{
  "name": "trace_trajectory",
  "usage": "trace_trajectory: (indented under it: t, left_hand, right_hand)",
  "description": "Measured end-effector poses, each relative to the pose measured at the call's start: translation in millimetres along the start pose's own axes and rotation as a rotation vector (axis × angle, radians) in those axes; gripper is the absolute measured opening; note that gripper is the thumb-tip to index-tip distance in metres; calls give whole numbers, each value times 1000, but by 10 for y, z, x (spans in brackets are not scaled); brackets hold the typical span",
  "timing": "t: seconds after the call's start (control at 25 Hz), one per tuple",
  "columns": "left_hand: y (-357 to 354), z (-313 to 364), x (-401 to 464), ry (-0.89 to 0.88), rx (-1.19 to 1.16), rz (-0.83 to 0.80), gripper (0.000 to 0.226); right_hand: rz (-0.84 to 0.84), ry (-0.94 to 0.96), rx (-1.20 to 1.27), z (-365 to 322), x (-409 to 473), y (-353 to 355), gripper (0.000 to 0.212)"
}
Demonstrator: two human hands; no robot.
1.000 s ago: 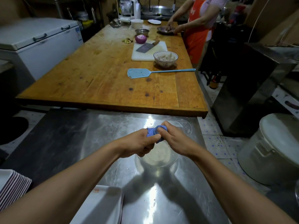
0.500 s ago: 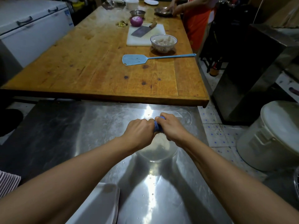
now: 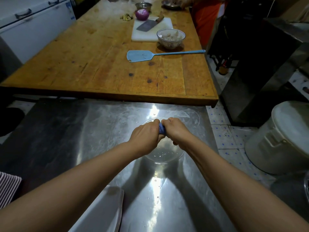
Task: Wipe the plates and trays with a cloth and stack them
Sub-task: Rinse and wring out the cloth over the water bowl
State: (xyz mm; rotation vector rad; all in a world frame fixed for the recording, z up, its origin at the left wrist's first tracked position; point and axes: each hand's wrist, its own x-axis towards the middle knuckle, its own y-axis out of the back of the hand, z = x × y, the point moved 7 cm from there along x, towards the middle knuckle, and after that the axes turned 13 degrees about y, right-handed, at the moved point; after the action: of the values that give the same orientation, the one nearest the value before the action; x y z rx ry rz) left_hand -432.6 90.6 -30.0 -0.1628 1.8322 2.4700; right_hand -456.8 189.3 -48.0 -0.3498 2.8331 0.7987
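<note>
The left hand is curling its fingers round one end of a small blue cloth, and the right hand is gripping the other end, so the two fists are sitting knuckle to knuckle with only a strip of the cloth showing between them. Both hands are hovering over a clear glass bowl that is standing on the steel table; whether the cloth is touching the bowl cannot be told. At the far left edge a stack of striped plates is peeking into view on the steel table, and nearer the middle, under the left forearm, a stack of white trays is lying at the near edge of it. Beyond the steel table a wooden table is carrying a light blue spatula, a white cutting board with a cleaver lying on it, a bowl of pale food just beside the board, and a red onion behind it. A white chest freezer is standing to the left of the wooden table. At the far end, on the right, a person in an orange apron is standing at that table. On the floor at the right a large white lidded bucket is sitting.
</note>
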Motion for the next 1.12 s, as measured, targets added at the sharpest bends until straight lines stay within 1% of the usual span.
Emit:
trace_trajectory:
  t: [0.04, 0.2, 0.28, 0.36, 0.44, 0.52, 0.56, 0.6, 0.64, 0.68, 0.72, 0.8, 0.88, 0.96, 1.04, 1.12]
  left_hand:
    - [29, 19, -23, 21, -64, -34, 28]
    - [108, 75, -183, 50, -161, -117, 30]
    - [190, 63, -223, 53, -257, -135, 17]
    - [276, 54, -232, 74, -434, -205, 1]
    - [284, 14, -253, 169, -628, -366, 6]
    - [230, -4, -322, 269, -787, -624, 18]
    - [205, -4, -370, 305, -860, -764, 21]
    - [196, -3, -415, 330, -923, -880, 23]
    - [204, -13, -440, 339, -957, -945, 24]
    - [225, -18, -446, 328, -953, -959, 23]
    - [247, -22, -440, 305, -916, -926, 21]
    - [303, -2, -415, 245, -783, -752, 18]
    - [355, 47, -379, 194, -632, -545, 26]
    - [388, 116, -344, 128, -492, -383, 36]
    - [408, 167, -323, 82, -330, -242, 37]
    - [392, 166, -302, 73, -232, -134, 31]
  right_hand:
    - [-3, -2, 2, -18, -26, 28, 18]
    - [-46, 31, 42, -148, -181, 80, 23]
    - [-54, 102, 41, -228, -255, 119, 26]
    - [-78, 194, 32, -298, -351, 189, 25]
    - [-124, 331, -14, -368, -450, 243, 21]
    - [-151, 536, -83, -489, -533, 264, 35]
    - [-152, 636, -111, -569, -582, 253, 35]
    - [-137, 709, -132, -635, -618, 238, 29]
    - [-111, 741, -145, -667, -626, 231, 20]
    - [-82, 738, -158, -676, -610, 233, 18]
    - [-57, 711, -172, -673, -586, 241, 23]
    - [-65, 627, -227, -635, -498, 227, 27]
    - [-104, 554, -319, -617, -414, 180, 36]
    - [-95, 488, -361, -617, -355, 164, 44]
    - [-39, 428, -343, -595, -298, 184, 43]
    - [16, 356, -312, -547, -233, 177, 36]
